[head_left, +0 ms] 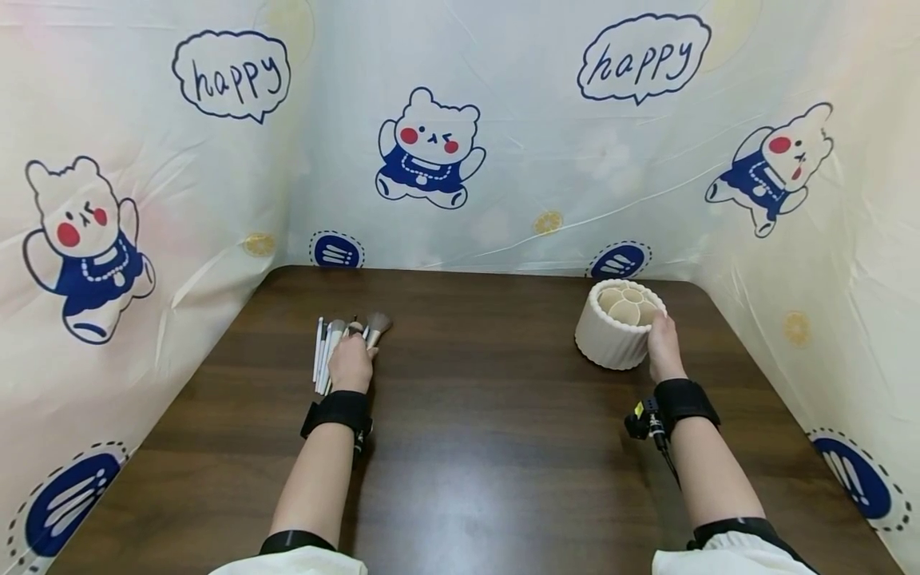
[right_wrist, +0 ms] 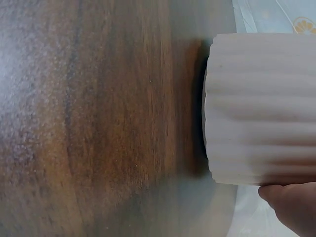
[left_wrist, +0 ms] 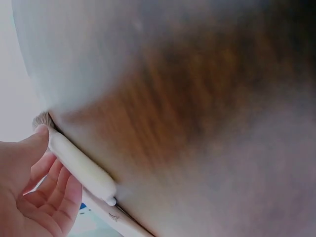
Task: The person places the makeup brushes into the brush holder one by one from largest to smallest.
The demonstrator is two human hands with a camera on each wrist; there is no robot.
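Note:
My left hand (head_left: 350, 366) is over a row of makeup brushes (head_left: 321, 359) on the left of the table. In the left wrist view its thumb presses a pale-handled makeup brush (left_wrist: 84, 168) just below the brown bristles, with the other fingers bent behind the handle. Several brushes lie side by side, partly hidden by this hand. On the right, my right hand (head_left: 664, 349) holds a white ribbed brush holder (head_left: 611, 339) by its right side. Round compartments show inside the upright holder. The right wrist view has the thumb (right_wrist: 289, 200) against the ribbed wall; the other fingers are hidden.
The dark wooden table (head_left: 474, 415) lies between the two hands. A pale printed curtain (head_left: 517, 160) with cartoon bears stands along its back and both sides. Black straps with cameras circle both wrists.

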